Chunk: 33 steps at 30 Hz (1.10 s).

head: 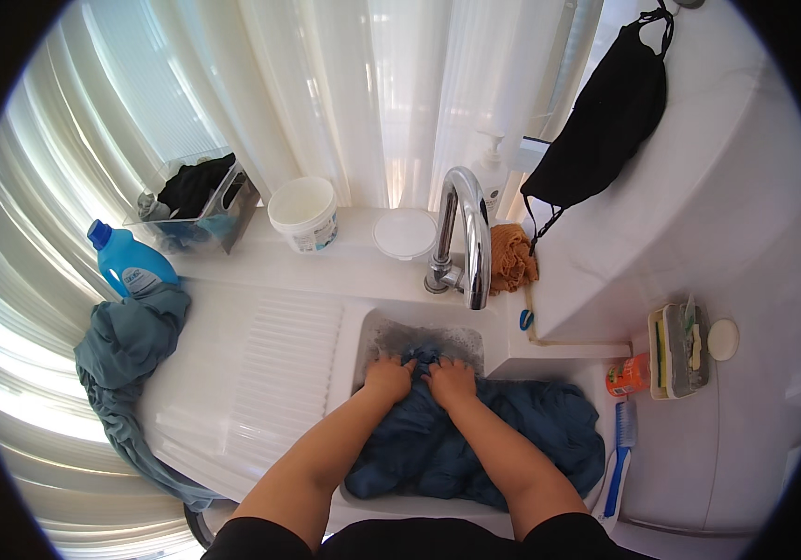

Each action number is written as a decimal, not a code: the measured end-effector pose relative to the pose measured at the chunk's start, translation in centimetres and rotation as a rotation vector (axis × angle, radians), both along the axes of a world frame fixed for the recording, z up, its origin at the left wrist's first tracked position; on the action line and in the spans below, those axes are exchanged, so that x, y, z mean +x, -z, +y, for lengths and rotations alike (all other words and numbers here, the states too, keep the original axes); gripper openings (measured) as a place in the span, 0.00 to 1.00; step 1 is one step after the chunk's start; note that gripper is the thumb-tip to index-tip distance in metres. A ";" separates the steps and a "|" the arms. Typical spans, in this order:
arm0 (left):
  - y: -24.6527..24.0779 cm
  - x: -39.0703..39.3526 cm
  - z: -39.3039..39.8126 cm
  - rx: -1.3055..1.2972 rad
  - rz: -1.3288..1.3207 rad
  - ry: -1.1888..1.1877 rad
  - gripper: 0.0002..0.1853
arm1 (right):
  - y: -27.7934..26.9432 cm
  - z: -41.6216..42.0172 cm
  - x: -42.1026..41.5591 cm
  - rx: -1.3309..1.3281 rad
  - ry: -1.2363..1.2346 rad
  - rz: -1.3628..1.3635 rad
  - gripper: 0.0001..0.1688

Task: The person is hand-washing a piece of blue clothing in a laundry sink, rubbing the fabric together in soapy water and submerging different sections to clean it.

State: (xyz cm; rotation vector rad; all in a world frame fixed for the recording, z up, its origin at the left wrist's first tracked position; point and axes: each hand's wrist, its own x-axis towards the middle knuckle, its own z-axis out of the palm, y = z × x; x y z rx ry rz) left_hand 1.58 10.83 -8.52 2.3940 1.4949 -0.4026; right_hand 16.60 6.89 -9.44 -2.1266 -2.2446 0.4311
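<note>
A large dark blue wet cloth [533,427] fills most of the white laundry sink [353,350] and bunches up over its right part. Both hands are at the far end of the basin, side by side, bent over grey, sudsy water [400,334]. A bunched part of the cloth is gripped by my left hand [389,378]. Just to its right, my right hand [452,381] grips the same bunch, thumb turned inward. The fingertips are partly hidden in cloth and water. Above the basin's far edge arches a chrome faucet [476,238].
Left of the basin lies a ribbed washboard [288,371]. Beyond it are a grey-green garment [136,336], a blue detergent bottle [136,259], a clear bin [232,217] and a white tub [304,213]. To the right are a brush [621,448], a sponge holder [680,350] and a hanging black mask [610,112].
</note>
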 end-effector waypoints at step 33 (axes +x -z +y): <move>-14.5 -5.9 -6.5 -0.311 -0.256 -0.115 0.44 | -13.9 -7.0 7.5 0.050 0.297 1.817 0.30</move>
